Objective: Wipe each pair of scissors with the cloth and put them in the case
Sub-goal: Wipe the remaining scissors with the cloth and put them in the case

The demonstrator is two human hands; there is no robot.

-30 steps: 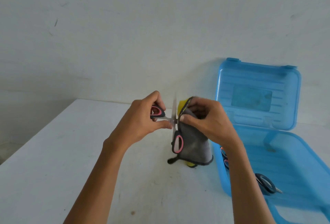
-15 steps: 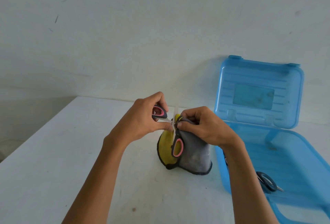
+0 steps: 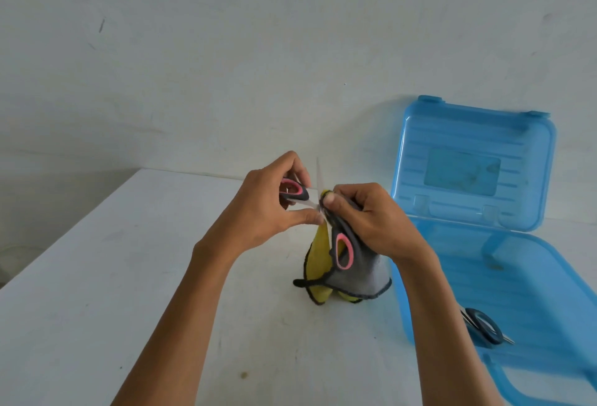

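Observation:
My left hand [image 3: 268, 211] grips a pair of scissors [image 3: 343, 250] with black and pink handles, spread wide apart above the table. One handle sits in my left fingers, the other hangs down in front of the cloth. My right hand [image 3: 371, 221] pinches a grey and yellow cloth [image 3: 358, 271] around a blade near the pivot. The cloth's lower edge hangs just above the table. A blue plastic case [image 3: 504, 279] lies with its lid up to the right. Inside it rests another pair of scissors [image 3: 484, 326] with dark handles, partly hidden by my right forearm.
The white table [image 3: 129, 276] meets a plain white wall at the back. Its left edge runs diagonally toward me. The case's upright lid [image 3: 468, 163] leans against the wall.
My right hand with the cloth slid down the blade toward the pivot, then shifted slightly. The cloth turned, showing more of its yellow side.

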